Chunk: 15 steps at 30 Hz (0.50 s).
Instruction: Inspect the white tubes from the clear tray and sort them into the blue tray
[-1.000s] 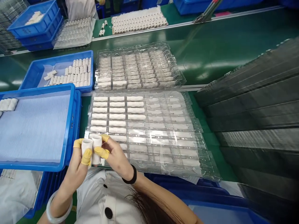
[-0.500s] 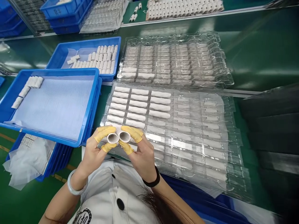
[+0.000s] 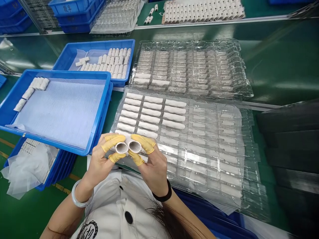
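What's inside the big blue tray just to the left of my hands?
The blue tray holds a pale liner with a few white tubes toward its far left corner. Whatever lies under the liner is hidden.

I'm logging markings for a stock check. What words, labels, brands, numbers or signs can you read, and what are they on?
Upper blue crate: dark characters on its side, too small and blurred to quote.
White shirt: lettering inside a round black emblem, cut off and unclear.
White tubes: no text visible.
Nothing else readable.
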Motion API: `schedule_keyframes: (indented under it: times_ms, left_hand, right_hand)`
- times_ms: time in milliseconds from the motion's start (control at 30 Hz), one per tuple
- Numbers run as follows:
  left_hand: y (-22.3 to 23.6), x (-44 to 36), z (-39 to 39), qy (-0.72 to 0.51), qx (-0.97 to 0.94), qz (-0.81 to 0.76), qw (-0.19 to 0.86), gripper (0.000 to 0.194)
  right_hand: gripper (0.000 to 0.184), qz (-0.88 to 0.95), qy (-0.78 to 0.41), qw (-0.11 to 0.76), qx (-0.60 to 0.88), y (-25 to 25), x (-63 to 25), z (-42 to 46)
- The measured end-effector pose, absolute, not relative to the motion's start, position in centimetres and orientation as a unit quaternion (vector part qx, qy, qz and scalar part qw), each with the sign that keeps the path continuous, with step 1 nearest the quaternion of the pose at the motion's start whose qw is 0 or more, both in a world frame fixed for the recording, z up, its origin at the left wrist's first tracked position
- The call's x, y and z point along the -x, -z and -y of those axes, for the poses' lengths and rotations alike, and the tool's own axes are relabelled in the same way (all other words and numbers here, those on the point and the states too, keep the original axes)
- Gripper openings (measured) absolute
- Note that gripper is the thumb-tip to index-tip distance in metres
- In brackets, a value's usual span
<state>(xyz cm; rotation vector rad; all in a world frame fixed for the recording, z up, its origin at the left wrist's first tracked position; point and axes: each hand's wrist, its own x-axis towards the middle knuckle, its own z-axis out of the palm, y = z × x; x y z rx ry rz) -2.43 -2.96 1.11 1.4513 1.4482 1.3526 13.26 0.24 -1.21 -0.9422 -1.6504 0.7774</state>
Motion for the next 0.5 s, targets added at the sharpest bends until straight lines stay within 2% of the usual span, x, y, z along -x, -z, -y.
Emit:
schedule_keyframes:
  times_ms: [167, 300, 400, 500]
  left_hand:
    - [-1.0, 2.5, 3.0, -0.52, -0.567, -0.552, 0.32, 0.032]
    - [-1.2, 2.7, 3.0, -0.512, -0.533, -0.566, 0.365, 0.03]
    - [-1.5, 2.6, 2.8, -0.494, -0.401, -0.569, 0.521, 0.035]
    - [-1.4, 2.4, 2.4, -0.472, -0.207, -0.514, 0.686, 0.043]
  right_hand:
    - [0.04, 0.687, -0.323, 0.517, 0.395, 1.3, -13.3, -0.2]
    - [0.027, 0.661, -0.378, 0.497, 0.416, 0.7, -13.6, -0.4]
    - [0.026, 0.558, -0.582, 0.418, 0.419, 0.2, -13.8, -0.8]
    - [0.031, 0.35, -0.797, 0.333, 0.363, 0.2, -13.8, -1.2]
